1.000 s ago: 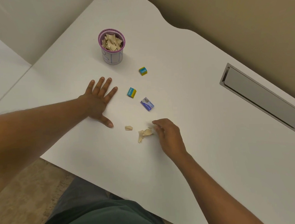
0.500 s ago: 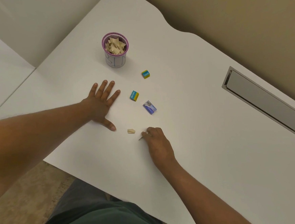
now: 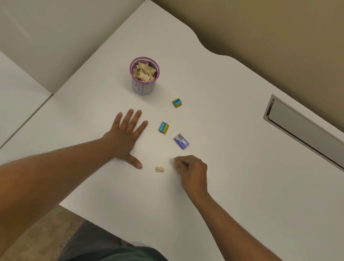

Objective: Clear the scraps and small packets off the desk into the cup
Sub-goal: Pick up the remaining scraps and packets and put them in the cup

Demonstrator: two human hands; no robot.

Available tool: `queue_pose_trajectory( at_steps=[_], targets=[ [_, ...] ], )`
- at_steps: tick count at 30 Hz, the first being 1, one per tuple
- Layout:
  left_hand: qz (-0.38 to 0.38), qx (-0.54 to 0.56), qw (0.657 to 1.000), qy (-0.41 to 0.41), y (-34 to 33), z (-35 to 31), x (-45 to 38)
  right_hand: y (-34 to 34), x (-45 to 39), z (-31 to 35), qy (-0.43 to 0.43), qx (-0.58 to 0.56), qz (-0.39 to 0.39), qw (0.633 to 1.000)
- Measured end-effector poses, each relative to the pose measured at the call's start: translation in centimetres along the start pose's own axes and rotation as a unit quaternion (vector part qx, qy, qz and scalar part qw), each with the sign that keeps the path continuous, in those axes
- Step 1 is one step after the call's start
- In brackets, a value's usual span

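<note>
A purple-rimmed cup (image 3: 143,88), full of beige paper scraps, stands at the back of the white desk (image 3: 233,187). Two small blue-and-yellow packets (image 3: 178,103) (image 3: 164,127) and a blue-and-white packet (image 3: 181,141) lie in a row in front of it. One beige scrap (image 3: 159,169) lies loose near the front. My right hand (image 3: 190,170) is curled just right of that scrap, fingers closed on beige scraps that barely show at the fingertips. My left hand (image 3: 126,137) rests flat on the desk with fingers spread, left of the packets.
A grey cable hatch (image 3: 309,136) is set into the desk at the right. A white partition (image 3: 46,41) stands behind the cup and a beige wall (image 3: 271,19) to the right. The desk's front edge runs diagonally above my lap.
My right hand slid left over the scraps near the front, gathered them and closed; only one scrap still lies loose. My left hand stayed flat.
</note>
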State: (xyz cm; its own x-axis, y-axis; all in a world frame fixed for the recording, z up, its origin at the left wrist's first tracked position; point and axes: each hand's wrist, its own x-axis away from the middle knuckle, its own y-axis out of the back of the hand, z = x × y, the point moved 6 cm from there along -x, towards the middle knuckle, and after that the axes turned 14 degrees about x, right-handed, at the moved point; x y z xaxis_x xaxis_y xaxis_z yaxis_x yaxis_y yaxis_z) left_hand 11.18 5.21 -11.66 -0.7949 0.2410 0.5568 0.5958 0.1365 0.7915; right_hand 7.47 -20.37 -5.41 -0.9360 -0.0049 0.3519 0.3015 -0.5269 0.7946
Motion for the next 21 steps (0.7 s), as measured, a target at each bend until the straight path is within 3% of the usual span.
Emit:
queue_pose_trajectory(
  at_steps=[3,7,12,16,21],
  targets=[
    [0.005,0.009,1.0,-0.007,-0.2,0.1,-0.2,1.6,-1.8,2.9,-0.069,-0.104,-0.021,0.992],
    [0.016,0.015,1.0,-0.006,-0.2,0.1,-0.3,4.7,-6.4,10.2,-0.002,-0.135,-0.067,0.989],
    [0.014,0.0,1.0,0.001,0.0,-0.2,-0.4,6.2,-13.2,19.3,0.144,-0.002,-0.115,0.983],
    [0.028,0.005,1.0,0.001,0.3,-0.5,0.0,4.7,-16.8,24.2,0.239,0.163,-0.087,0.953],
    [0.039,-0.012,0.999,0.004,0.8,-0.7,0.6,3.8,-18.3,25.9,0.244,0.221,-0.066,0.942]
  ],
)
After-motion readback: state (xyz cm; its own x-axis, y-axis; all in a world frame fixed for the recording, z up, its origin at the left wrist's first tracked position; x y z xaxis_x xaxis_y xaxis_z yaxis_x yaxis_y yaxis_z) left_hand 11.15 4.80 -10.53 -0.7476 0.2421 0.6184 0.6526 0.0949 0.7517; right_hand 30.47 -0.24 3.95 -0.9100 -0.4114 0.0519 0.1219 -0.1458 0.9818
